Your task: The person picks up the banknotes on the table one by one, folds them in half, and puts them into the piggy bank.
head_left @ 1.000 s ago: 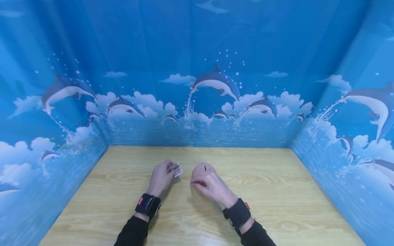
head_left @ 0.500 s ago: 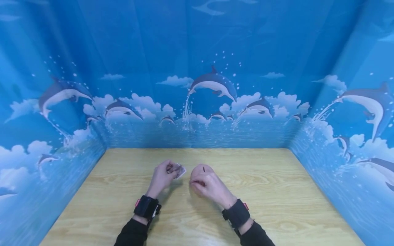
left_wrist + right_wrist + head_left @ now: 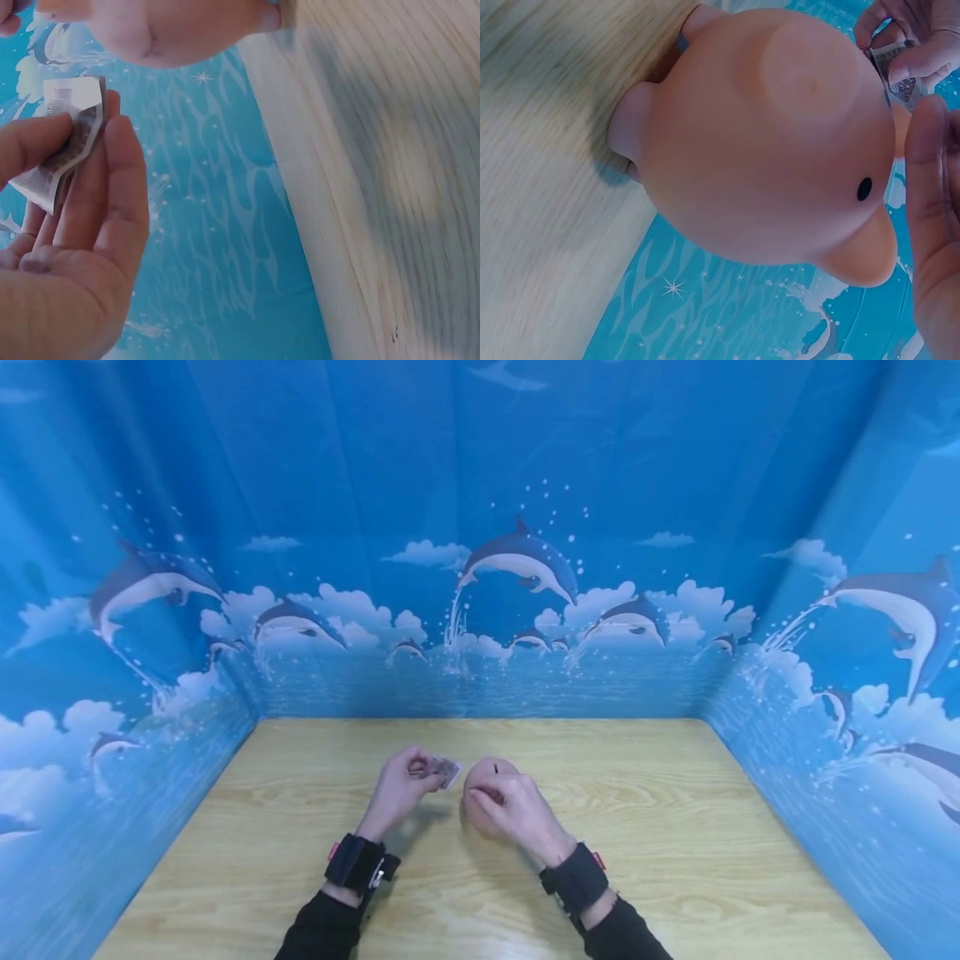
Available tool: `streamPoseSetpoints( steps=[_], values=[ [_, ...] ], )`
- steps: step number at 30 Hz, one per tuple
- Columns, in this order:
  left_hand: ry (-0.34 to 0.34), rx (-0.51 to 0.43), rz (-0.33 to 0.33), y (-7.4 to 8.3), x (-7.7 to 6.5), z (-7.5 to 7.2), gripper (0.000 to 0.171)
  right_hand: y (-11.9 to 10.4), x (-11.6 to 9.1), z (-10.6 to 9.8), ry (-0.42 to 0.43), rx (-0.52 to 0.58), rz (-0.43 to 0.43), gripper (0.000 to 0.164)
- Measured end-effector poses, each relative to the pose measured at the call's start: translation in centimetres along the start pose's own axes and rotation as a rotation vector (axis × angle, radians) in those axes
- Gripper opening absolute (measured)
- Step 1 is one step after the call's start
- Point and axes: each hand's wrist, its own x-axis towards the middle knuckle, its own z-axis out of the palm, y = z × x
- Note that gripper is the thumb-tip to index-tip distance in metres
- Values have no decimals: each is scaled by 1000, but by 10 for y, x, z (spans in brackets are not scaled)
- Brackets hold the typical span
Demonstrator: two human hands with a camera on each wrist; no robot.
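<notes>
My left hand (image 3: 397, 785) pinches a folded banknote (image 3: 71, 146) between thumb and fingers, above the table. The note's free end points at a pink piggy bank (image 3: 772, 157), which stands upright on the table just to its right. In the right wrist view the bank's snout, one black eye and an ear show. A dark slit marks its top in the head view. My right hand (image 3: 521, 814) is bent over the bank's near right side, thumb and forefinger drawn together near an ear. Whether these fingertips hold or touch anything is hidden.
The light wooden table (image 3: 660, 852) ends at a blue dolphin-print curtain (image 3: 360, 568), which rises at the back and on both sides. Black straps (image 3: 356, 864) with cameras sit on both wrists.
My left hand has carried the banknote a little to the right, closer to the piggy bank, and turned it slightly. My right hand and the bank have hardly moved.
</notes>
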Motion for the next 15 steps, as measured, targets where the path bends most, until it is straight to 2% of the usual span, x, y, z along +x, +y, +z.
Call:
streamPoseSetpoints(
  steps=[9,15],
  values=[
    [-81,-113,-24,8,-2,4,18,-3,0,0,72,-25,86,10],
    [-132,-152,-44,10,-6,9,19,-5,0,5,119,18,114,13]
  ],
)
